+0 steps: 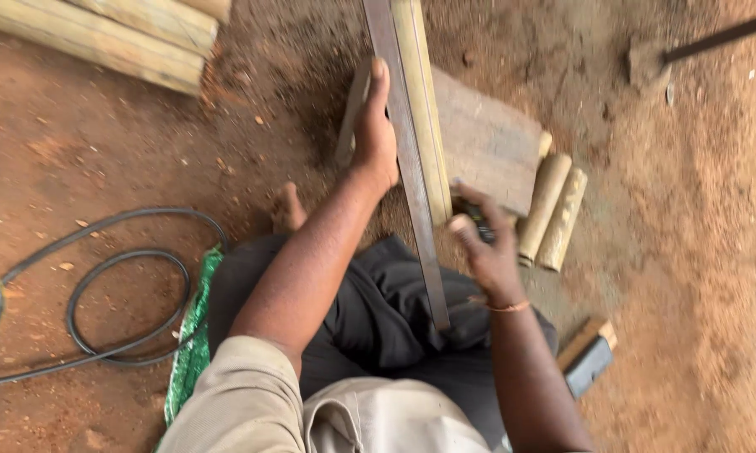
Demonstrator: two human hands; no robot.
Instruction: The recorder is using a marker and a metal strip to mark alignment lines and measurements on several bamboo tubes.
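Nearest the camera the person sits low on the red dirt, dark trousers over the knees, a green woven sack (195,335) under them and a black cable (101,285) coiled to their left. The right hand (489,252) is curled shut around a small dark object, too blurred to identify, held just beside the near stretch of a long flat metal straightedge (411,159). That straightedge runs from above the lap away along a pale wooden strip (424,101), the two lying side by side and touching. Farther out, the left hand (376,134) presses flat on the straightedge, fingers together, pinning it in place. Under the strip sits a grey board (487,143), with two short pale wood rounds (554,214) just beside it. No mark or cut shows on the strip, so the work seems at the lining-up stage, marking apparently not yet done. Squared timbers (118,33) lie far left.
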